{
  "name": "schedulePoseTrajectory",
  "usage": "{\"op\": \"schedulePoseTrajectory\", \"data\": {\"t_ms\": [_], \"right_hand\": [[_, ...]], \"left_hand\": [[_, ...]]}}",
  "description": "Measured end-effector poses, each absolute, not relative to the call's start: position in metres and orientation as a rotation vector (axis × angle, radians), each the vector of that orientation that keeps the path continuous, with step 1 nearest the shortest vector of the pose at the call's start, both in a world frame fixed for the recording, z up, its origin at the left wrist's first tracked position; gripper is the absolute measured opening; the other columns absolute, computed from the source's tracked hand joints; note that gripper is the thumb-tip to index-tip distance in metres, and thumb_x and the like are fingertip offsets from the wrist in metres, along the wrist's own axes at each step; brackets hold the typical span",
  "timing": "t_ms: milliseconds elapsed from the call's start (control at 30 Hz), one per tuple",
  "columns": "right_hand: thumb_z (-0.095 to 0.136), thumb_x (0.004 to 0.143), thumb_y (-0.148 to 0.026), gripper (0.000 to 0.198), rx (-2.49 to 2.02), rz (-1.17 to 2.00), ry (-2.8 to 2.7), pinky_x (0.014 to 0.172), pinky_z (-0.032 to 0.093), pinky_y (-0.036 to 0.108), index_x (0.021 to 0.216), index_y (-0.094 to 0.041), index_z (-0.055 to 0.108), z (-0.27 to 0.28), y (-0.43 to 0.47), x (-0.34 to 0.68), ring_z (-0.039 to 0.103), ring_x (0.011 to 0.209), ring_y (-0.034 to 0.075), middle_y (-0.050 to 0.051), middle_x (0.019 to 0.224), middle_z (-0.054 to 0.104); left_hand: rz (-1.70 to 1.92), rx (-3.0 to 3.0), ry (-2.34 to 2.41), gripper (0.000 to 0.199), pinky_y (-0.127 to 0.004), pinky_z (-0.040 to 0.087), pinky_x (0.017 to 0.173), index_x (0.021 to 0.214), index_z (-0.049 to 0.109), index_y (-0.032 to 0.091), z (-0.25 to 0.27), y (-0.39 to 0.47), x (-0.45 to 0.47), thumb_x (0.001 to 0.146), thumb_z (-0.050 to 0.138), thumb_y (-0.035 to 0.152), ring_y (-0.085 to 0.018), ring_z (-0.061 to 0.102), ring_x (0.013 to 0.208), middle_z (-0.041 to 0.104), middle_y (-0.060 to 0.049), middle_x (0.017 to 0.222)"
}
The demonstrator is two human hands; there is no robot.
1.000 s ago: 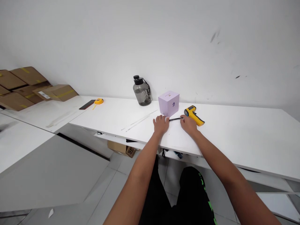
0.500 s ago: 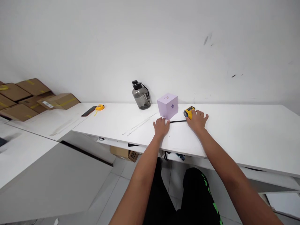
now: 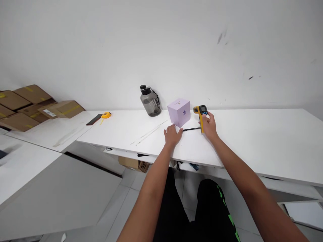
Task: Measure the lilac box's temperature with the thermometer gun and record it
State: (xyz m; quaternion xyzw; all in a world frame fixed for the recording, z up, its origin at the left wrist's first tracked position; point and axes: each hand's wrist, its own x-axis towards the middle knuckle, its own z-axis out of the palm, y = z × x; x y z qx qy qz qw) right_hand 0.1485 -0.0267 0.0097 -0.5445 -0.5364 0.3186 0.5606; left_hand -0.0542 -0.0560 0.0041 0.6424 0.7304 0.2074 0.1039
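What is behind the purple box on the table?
Behind the purple box is the white wall. The box hides the tabletop directly behind it, so anything low there cannot be seen.

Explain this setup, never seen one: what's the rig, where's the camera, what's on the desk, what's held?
There's no machine: a person works bare-handed. One head-worn camera looks forward and down, so the forearms enter from the bottom.

On the white desk are a translucent water bottle, a lilac box, a yellow tape measure beside a dark flat strip, and cardboard boxes at far left.

The right hand grips a yellow infrared thermometer. The left hand rests before the lilac box, thumb by one end of a thin black rod; whether it grips the rod is unclear.
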Motion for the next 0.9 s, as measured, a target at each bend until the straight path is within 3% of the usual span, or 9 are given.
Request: {"op": "schedulePoseTrajectory", "data": {"t_ms": [67,133,300,567,900], "right_hand": [[0.039,0.094,-0.071,0.061,-1.13,0.973,-1.048,0.069,0.055,0.033,0.134,-0.024,0.045,0.016,-0.034,0.134,0.071,0.083,0.02,0.011,0.121,0.069],[0.055,0.086,-0.071,0.058,-1.009,1.113,-0.982,0.065,0.055,0.03,0.122,-0.025,0.051,0.017,-0.04,0.122,0.069,0.078,0.016,0.008,0.119,0.068],[0.082,0.065,-0.048,0.06,-0.923,1.309,-0.925,0.068,0.056,0.028,0.111,-0.027,0.051,0.004,-0.044,0.108,0.068,0.08,0.014,0.002,0.114,0.068],[0.087,0.061,-0.038,0.06,-0.853,1.276,-0.897,0.104,0.053,0.039,0.111,-0.027,0.056,-0.006,-0.035,0.109,0.066,0.114,0.021,0.002,0.119,0.07],[0.086,0.07,-0.043,0.055,-0.86,1.329,-0.964,0.105,0.052,0.038,0.117,-0.029,0.062,-0.005,-0.035,0.112,0.067,0.112,0.019,0.0,0.12,0.071]], "left_hand": [[0.609,1.9,2.154,0.06,-0.056,0.018,0.13,0.146,0.046,0.019,0.004,-0.056,-0.054,0.098,0.043,0.056,-0.029,0.038,0.154,0.05,-0.015,0.159],[0.617,1.923,2.152,0.059,-0.056,0.018,0.13,0.146,0.047,0.02,0.004,-0.056,-0.053,0.098,0.043,0.056,-0.029,0.038,0.153,0.051,-0.014,0.159],[0.589,1.963,2.162,0.054,-0.056,0.02,0.13,0.142,0.052,0.025,0.005,-0.057,-0.052,0.098,0.044,0.056,-0.028,0.04,0.151,0.053,-0.011,0.157],[0.638,1.939,2.133,0.069,-0.06,0.017,0.129,0.154,0.042,0.019,0.001,-0.055,-0.053,0.096,0.046,0.056,-0.032,0.036,0.154,0.048,-0.014,0.161],[0.684,1.914,2.1,0.07,-0.061,0.015,0.129,0.155,0.04,0.018,0.0,-0.055,-0.052,0.096,0.05,0.053,-0.035,0.035,0.154,0.047,-0.017,0.161]]}}
